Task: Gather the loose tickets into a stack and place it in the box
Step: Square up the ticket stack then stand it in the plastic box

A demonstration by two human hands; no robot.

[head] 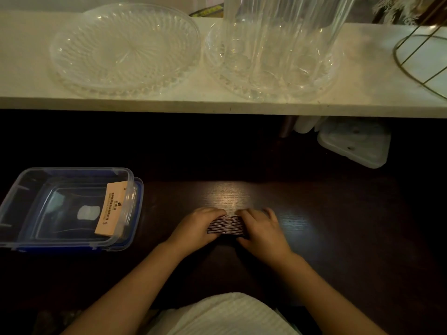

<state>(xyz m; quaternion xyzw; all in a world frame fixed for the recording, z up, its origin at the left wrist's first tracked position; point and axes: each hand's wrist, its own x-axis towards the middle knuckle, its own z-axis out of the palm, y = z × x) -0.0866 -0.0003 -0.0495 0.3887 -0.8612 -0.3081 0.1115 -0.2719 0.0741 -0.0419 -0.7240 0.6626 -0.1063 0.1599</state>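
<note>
A stack of tickets point(227, 225) stands on edge on the dark table, its striped edges facing up. My left hand point(197, 228) presses against its left end and my right hand point(262, 229) against its right end, so both hands squeeze the stack between them. A clear plastic box point(14, 199) with blue trim sits at the left of the table, apart from my hands. Inside it, a pale orange ticket stack point(111, 209) leans against the right wall.
A white shelf point(217, 105) runs across above the table, carrying a clear glass plate point(125, 49), a second glass dish point(312, 76) with a tall clear vase point(278, 25) in it, and a gold wire frame point(420, 61). A white lid point(355, 143) lies under the shelf at right.
</note>
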